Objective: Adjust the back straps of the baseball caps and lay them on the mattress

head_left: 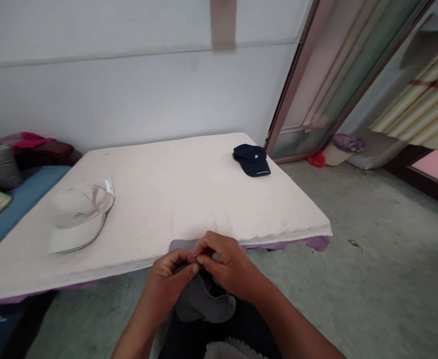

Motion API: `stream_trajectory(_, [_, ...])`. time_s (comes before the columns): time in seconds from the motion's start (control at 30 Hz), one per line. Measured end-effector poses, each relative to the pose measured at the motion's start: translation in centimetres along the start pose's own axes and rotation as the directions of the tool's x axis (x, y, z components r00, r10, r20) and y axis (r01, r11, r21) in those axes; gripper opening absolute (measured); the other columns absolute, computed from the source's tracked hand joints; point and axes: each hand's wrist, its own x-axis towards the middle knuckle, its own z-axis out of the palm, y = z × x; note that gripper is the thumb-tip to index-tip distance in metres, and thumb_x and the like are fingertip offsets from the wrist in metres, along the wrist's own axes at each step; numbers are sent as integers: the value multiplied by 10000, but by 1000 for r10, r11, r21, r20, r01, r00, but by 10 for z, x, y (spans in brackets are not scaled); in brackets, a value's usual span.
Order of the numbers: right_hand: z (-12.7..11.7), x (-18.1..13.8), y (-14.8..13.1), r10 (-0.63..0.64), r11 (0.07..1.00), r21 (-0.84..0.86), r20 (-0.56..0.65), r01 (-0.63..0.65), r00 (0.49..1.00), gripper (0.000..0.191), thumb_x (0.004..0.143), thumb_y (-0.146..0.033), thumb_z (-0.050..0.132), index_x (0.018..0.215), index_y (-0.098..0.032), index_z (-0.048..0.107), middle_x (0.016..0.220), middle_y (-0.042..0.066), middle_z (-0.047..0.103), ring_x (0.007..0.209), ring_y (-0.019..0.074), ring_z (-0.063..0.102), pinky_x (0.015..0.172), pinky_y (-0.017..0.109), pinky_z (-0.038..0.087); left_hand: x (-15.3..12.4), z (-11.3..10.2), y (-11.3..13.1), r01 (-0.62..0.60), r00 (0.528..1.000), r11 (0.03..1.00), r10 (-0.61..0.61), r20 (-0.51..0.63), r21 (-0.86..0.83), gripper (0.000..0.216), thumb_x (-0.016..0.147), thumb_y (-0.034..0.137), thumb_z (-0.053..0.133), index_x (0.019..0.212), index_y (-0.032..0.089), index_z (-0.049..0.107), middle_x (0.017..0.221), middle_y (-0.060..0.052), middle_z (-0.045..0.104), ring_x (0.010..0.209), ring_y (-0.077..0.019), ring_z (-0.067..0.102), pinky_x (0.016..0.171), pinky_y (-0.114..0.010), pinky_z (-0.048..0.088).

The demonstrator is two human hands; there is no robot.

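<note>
At the bottom centre of the frame, the left hand (167,282) and right hand (226,259) pinch the edge of a grey cap (192,300) (light and soft, by its look, and prone to sagging), probably best held by its firmer rim.

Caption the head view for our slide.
Left hand and right hand hold a gray cap, navy cap and cream cap beyond.

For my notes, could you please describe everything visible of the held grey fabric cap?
The soft-looking grey fabric cap has its dark opening showing and what seems its brim towards the pale bed cover. The left hand and right hand pinch it beside that opening, above the dark-clothed lap, partly hiding it.
</note>
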Motion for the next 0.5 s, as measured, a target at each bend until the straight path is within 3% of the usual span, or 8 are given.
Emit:
stream_trajectory(0.27, [3,3,2,-17,1000,23,-21,18,1000,123,796,-83,525,803,-189,589,804,-3,611,765,124,544,689,247,384,3,4,-7,216,976,912,-205,68,-350,206,665,310,745,743,159,630,632,10,611,547,-104,509,523,-215,361])
stream_trajectory(0.5, [6,1,3,-8,995,96,-12,10,1000,178,775,-42,523,813,-195,606,803,-15,598,754,112,542,677,232,384,5,3,-9,235,972,886,-220,84,-399,187,646,239,732,733,154,590,582,30,568,508,-90,471,502,-215,325])
